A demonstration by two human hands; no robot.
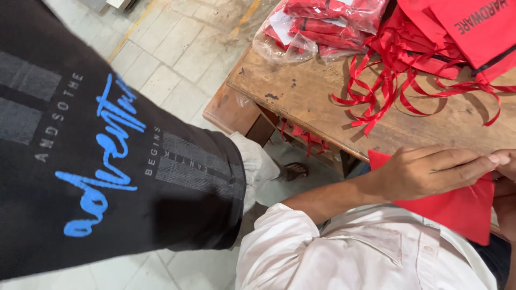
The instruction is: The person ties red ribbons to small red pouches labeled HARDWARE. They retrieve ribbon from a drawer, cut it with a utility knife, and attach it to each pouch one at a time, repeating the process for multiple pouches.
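Hands pinching a flat red fabric piece at the near table edge

The flat red fabric piece (457,207) hangs over the near right edge of the worn wooden table (322,102), under the left hand (430,172), whose fingers lie closed flat on its top edge. The right hand (505,161), mostly cut off at the frame's right side, touches the same edge; its grip cannot be told. Farther off lie loose red ribbons (387,91) and bagged red garments (322,24); bare tabletop lies between.

Open bench: bare stretch of the worn wooden table (306,94) lies free between its left edge and the ribbons.
Back left: clear plastic bags of folded red cloth (317,24) block the far corner.
Right: loose red ribbon tangle (387,88) and stacked red fabric bags (462,32) crowd the surface.
Near edge: left hand (430,172) and flat red cloth piece (457,207) fill it.
Left flank: a neighbour's black printed shirt (97,161) closes the aisle.
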